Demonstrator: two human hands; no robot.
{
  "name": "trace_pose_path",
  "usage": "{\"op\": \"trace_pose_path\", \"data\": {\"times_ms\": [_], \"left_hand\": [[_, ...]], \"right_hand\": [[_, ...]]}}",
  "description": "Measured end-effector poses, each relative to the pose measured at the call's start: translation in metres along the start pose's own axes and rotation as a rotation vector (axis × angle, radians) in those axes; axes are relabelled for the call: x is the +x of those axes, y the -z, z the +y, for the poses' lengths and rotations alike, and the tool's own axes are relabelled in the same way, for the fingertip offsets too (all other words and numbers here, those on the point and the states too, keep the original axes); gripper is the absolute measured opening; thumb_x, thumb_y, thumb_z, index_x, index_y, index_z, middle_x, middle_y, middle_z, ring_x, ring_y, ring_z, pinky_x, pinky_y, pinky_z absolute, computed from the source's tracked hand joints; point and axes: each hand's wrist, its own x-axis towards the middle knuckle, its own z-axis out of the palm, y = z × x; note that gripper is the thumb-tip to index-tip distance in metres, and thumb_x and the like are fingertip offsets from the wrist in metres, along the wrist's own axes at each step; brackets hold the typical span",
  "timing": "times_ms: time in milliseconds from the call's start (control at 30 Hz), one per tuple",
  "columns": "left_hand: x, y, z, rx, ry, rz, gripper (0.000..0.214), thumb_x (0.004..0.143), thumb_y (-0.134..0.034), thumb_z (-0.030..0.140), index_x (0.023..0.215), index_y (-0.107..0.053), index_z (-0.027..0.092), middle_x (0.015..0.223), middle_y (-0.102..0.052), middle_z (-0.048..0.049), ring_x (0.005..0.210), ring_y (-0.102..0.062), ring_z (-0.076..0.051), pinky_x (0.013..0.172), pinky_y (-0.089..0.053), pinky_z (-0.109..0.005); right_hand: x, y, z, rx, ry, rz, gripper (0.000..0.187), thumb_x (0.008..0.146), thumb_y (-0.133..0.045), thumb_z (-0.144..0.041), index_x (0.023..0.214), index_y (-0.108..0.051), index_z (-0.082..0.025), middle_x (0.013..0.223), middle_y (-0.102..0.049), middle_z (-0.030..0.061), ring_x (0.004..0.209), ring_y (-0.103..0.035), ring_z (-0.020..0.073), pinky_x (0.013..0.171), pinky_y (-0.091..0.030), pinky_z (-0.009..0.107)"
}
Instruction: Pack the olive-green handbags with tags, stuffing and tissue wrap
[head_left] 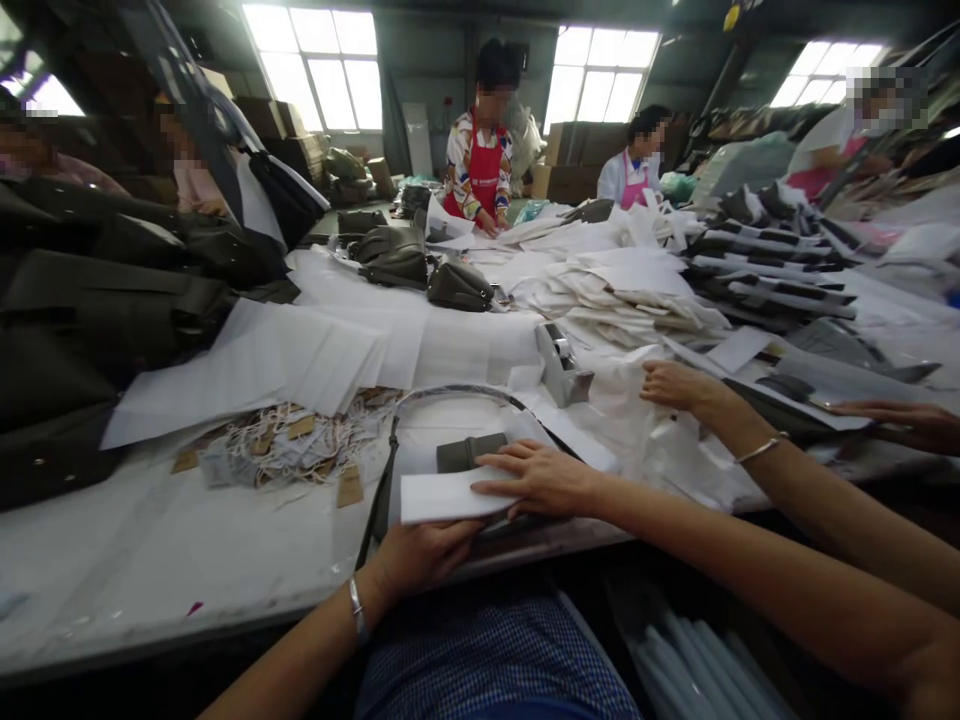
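Observation:
In front of me lies a dark olive handbag (382, 495), its long strap looped on the table behind it. A folded white foam sheet (435, 500) rests over the bag, below a raised olive strap or flap piece (469, 452). My left hand (427, 558), with a silver bracelet at the wrist, grips the near edge of the foam sheet; its fingertips are partly hidden. My right hand (536, 480) lies on the sheet's right part, fingers stretched and spread. Most of the bag body is covered by foam and hands.
Paper tags with strings (292, 445) lie left. A tape dispenser (562, 365) stands behind the bag. Foam sheets (300, 345) and olive bags (112, 300) are piled around. A co-worker's hand (679, 387) reaches in at right; other people stand across the table.

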Motion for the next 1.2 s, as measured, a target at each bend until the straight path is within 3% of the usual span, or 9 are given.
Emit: {"op": "trace_pose_path", "data": {"times_ms": [233, 400, 533, 700, 833, 967, 1067, 1133, 1200], "left_hand": [[0.003, 0.004, 0.003, -0.004, -0.039, 0.063, 0.033, 0.09, -0.055, 0.019, 0.12, -0.067, 0.021, 0.103, -0.077, -0.0065, 0.083, -0.074, -0.02, 0.077, -0.061, -0.028], [0.01, 0.026, 0.028, -0.062, 0.015, 0.149, 0.02, 0.092, -0.053, 0.017, 0.105, -0.068, 0.018, 0.092, -0.076, -0.0059, 0.074, -0.073, -0.018, 0.071, -0.06, -0.027], [0.026, 0.041, 0.051, -0.134, 0.122, 0.309, 0.025, 0.095, -0.053, 0.018, 0.118, -0.062, 0.02, 0.113, -0.072, -0.0075, 0.1, -0.071, -0.017, 0.089, -0.057, -0.027], [0.04, 0.002, 0.052, -0.042, 0.394, 0.252, 0.061, 0.099, -0.05, 0.035, 0.153, -0.028, 0.021, 0.149, -0.048, -0.0155, 0.137, -0.047, -0.027, 0.106, -0.05, -0.043], [0.03, -0.039, 0.047, 0.116, 0.329, 0.187, 0.078, 0.093, -0.058, 0.046, 0.156, -0.021, 0.019, 0.154, -0.039, -0.021, 0.14, -0.042, -0.036, 0.107, -0.047, -0.054], [0.022, -0.046, 0.044, 0.185, 0.275, 0.164, 0.079, 0.095, -0.056, 0.04, 0.158, -0.015, 0.017, 0.156, -0.034, -0.0221, 0.142, -0.039, -0.035, 0.11, -0.044, -0.053], [0.023, -0.041, 0.043, 0.181, 0.27, 0.13, 0.073, 0.097, -0.052, 0.028, 0.158, -0.013, 0.02, 0.16, -0.028, -0.0198, 0.144, -0.036, -0.035, 0.114, -0.039, -0.054], [0.025, -0.039, 0.043, 0.164, 0.271, 0.107, 0.072, 0.097, -0.051, 0.024, 0.158, -0.014, 0.02, 0.161, -0.024, -0.0191, 0.145, -0.032, -0.036, 0.115, -0.036, -0.055], [0.026, -0.037, 0.045, 0.139, 0.268, 0.099, 0.072, 0.097, -0.05, 0.023, 0.159, -0.013, 0.021, 0.162, -0.022, -0.0183, 0.146, -0.03, -0.037, 0.116, -0.034, -0.055]], "right_hand": [[-0.004, -0.007, -0.002, 0.092, -0.047, -0.054, 0.064, 0.098, -0.056, -0.043, 0.155, -0.029, -0.031, 0.16, -0.031, 0.0091, 0.145, -0.029, 0.0339, 0.117, -0.019, 0.058], [-0.008, -0.011, -0.002, 0.158, -0.049, -0.034, 0.065, 0.098, -0.052, -0.052, 0.155, -0.03, -0.031, 0.161, -0.029, 0.0085, 0.148, -0.024, 0.0321, 0.12, -0.014, 0.057], [-0.009, -0.016, -0.003, 0.156, -0.067, -0.016, 0.064, 0.098, -0.05, -0.053, 0.155, -0.03, -0.031, 0.161, -0.029, 0.0086, 0.148, -0.023, 0.0319, 0.12, -0.012, 0.058], [-0.01, -0.02, -0.003, 0.147, -0.063, 0.034, 0.065, 0.098, -0.052, -0.053, 0.154, -0.031, -0.03, 0.16, -0.031, 0.0091, 0.148, -0.024, 0.0309, 0.12, -0.012, 0.057], [-0.005, -0.021, -0.002, 0.121, -0.066, 0.064, 0.065, 0.097, -0.054, -0.052, 0.152, -0.036, -0.025, 0.158, -0.036, 0.0109, 0.146, -0.03, 0.0318, 0.119, -0.018, 0.059], [-0.013, -0.013, -0.009, 0.082, -0.076, 0.201, 0.049, 0.098, -0.054, -0.044, 0.141, -0.052, -0.02, 0.147, -0.051, 0.0116, 0.142, -0.037, 0.0278, 0.119, -0.018, 0.058], [-0.053, -0.009, -0.024, 0.197, -0.231, 0.485, 0.034, 0.102, -0.05, -0.036, 0.128, -0.063, -0.02, 0.131, -0.065, 0.0095, 0.13, -0.053, 0.0213, 0.115, -0.034, 0.045], [-0.097, -0.015, -0.041, 0.326, -0.474, 0.682, 0.03, 0.102, -0.05, -0.036, 0.118, -0.069, -0.02, 0.116, -0.072, 0.008, 0.114, -0.063, 0.0194, 0.105, -0.046, 0.037], [-0.151, -0.032, -0.063, 0.437, -0.817, 0.728, 0.03, 0.102, -0.049, -0.038, 0.108, -0.072, -0.02, 0.103, -0.075, 0.006, 0.101, -0.068, 0.0196, 0.096, -0.052, 0.033]]}}
